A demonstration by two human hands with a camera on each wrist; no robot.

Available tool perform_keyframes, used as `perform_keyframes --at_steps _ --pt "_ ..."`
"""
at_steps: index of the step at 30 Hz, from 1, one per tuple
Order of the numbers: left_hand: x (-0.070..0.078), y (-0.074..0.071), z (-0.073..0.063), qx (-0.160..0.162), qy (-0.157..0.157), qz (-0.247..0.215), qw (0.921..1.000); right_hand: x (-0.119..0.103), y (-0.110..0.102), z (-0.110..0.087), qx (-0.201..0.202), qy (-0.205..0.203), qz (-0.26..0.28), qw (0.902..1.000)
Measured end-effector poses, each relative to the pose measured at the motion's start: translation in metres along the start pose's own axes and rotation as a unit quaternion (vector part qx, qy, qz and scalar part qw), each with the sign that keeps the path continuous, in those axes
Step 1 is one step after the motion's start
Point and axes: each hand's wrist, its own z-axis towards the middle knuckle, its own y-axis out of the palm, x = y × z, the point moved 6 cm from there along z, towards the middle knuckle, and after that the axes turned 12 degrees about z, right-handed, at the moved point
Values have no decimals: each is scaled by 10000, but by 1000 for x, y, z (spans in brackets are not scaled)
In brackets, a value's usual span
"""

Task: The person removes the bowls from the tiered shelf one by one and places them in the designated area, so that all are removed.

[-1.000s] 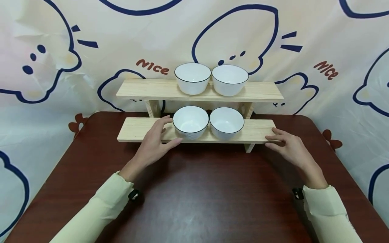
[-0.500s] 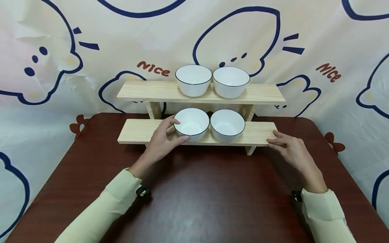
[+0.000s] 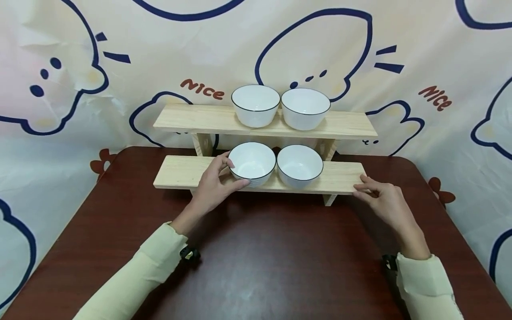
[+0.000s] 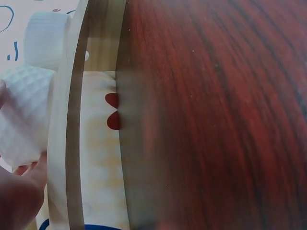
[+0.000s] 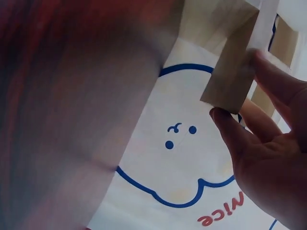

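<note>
Head view: the left hand grips the lower left bowl, fingers bent at its left side, thumb against the front wall. I note this bowl upright on the lower shelf, just beside the lower right bowl. The right hand pinches the right end of the lower shelf. Two upper bowls stand side by side on the upper shelf. A length of lower shelf runs left of the left hand; another separates the lower right bowl from the right hand. The tabletop spreads between the pale sleeves. Left wrist view: the left hand meets the bowl's dimpled wall, close to the shelf's long edge. Right wrist view: thumb and fingers take opposite faces of the shelf end, near a wooden support; printed backdrop shows between that hand and the tabletop.
</note>
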Motion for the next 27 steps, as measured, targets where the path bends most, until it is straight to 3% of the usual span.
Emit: perform_keyframes --at_steps 8,15,27 --pt "-1 -1 0 120 46 -79 9999 1 5 0 -372 253 43 9990" --pt "0 3 -1 133 54 20 9999 0 4 -5 -107 99 -57 9999" --pt "7 -4 -10 366 245 565 9974 0 7 -4 115 34 -129 9998"
